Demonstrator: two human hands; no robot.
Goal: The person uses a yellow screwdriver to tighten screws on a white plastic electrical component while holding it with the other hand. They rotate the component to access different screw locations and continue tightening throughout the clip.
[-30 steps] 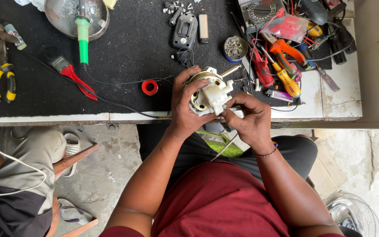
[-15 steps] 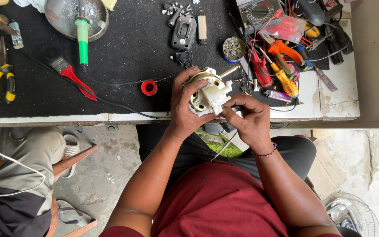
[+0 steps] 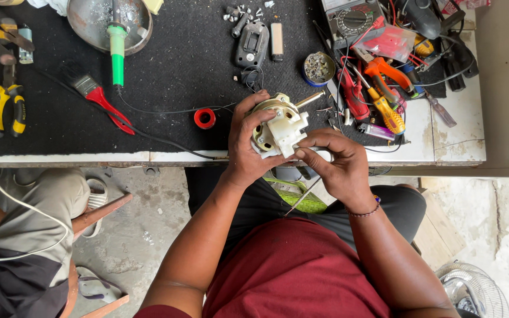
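I hold a small fan motor (image 3: 278, 126) with a white plastic housing and a brass shaft just above the front edge of the workbench (image 3: 89, 158). My left hand (image 3: 248, 144) wraps around its left side and grips it. My right hand (image 3: 334, 162) pinches the lower right of the white housing; a thin screwdriver shaft (image 3: 301, 197) sticks down from under this hand. A red tape roll (image 3: 204, 118) lies on the black mat (image 3: 184, 65) just left of the motor.
Screwdrivers and pliers (image 3: 384, 88) are piled at the right, with a multimeter (image 3: 349, 20) behind. A soldering iron with a green handle (image 3: 116, 41) rests in a metal bowl, beside a red brush (image 3: 98, 97) and yellow pliers (image 3: 7, 109). Another person's leg (image 3: 25, 235) is at lower left. A fan grille (image 3: 472, 291) lies on the floor.
Another person's hand at the far left of the bench has left the view. My hands stay on the motor, shifted only slightly.
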